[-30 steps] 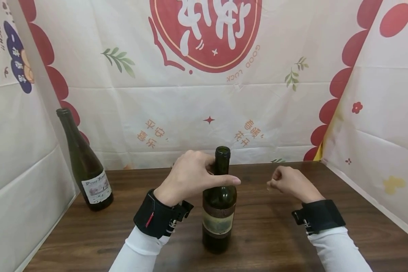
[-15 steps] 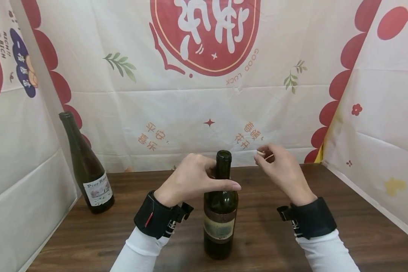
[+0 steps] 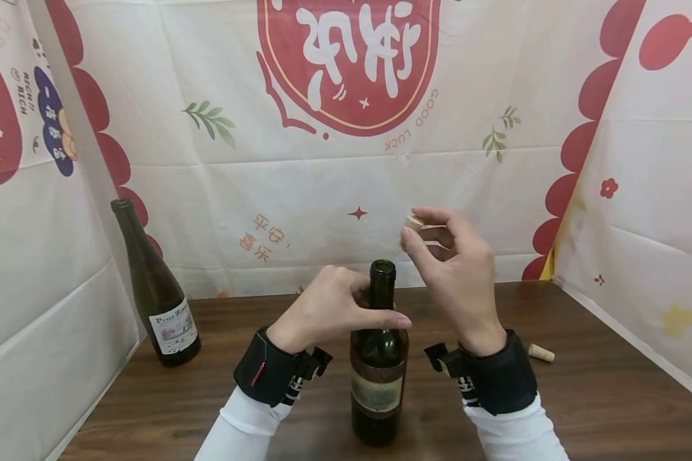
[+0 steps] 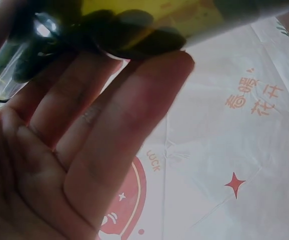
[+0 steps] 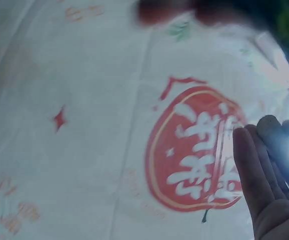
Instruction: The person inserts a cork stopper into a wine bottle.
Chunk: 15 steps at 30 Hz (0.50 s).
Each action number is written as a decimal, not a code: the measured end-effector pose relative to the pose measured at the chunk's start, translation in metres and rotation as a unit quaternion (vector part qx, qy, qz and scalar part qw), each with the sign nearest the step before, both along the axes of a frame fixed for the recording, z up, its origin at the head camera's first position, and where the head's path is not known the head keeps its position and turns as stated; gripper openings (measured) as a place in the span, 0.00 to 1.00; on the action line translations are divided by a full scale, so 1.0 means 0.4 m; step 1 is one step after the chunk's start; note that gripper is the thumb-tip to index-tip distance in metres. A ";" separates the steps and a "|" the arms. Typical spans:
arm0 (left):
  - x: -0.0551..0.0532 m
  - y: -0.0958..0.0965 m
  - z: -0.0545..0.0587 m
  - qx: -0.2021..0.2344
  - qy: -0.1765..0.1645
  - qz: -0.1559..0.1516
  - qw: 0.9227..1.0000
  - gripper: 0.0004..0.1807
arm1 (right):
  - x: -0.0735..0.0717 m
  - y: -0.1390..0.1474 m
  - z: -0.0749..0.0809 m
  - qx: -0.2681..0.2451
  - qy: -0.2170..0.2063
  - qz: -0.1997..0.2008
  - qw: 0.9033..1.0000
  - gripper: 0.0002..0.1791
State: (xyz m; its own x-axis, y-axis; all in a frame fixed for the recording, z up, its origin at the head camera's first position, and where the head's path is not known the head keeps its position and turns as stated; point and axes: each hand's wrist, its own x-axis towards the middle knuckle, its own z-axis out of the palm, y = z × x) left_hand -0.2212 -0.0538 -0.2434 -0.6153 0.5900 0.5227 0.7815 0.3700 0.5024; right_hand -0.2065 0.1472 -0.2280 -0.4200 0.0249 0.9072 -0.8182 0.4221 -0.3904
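Note:
A dark green wine bottle stands upright and uncorked on the table in the head view, its mouth facing up. My left hand holds it around the lower neck, thumb across the front. In the left wrist view that hand's fingers lie against the green glass. Above and to the right of the mouth, my right hand pinches a pale cork between thumb and fingertips. The right wrist view shows the cork's dark end at the fingertips.
A second cork lies on the brown wooden table, right of my right wrist. Another green bottle with a white label stands at the back left. Printed white cloth hangs behind and along both sides.
My right hand has risen from low on the right and come left towards the bottle, with the cork now visible in its pinch. The left hand keeps its hold on the bottle.

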 end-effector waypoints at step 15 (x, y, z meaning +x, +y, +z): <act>-0.005 -0.001 -0.003 0.016 -0.035 -0.034 0.999 0.13 | 0.064 -0.036 0.028 0.041 -0.010 0.111 0.993 0.17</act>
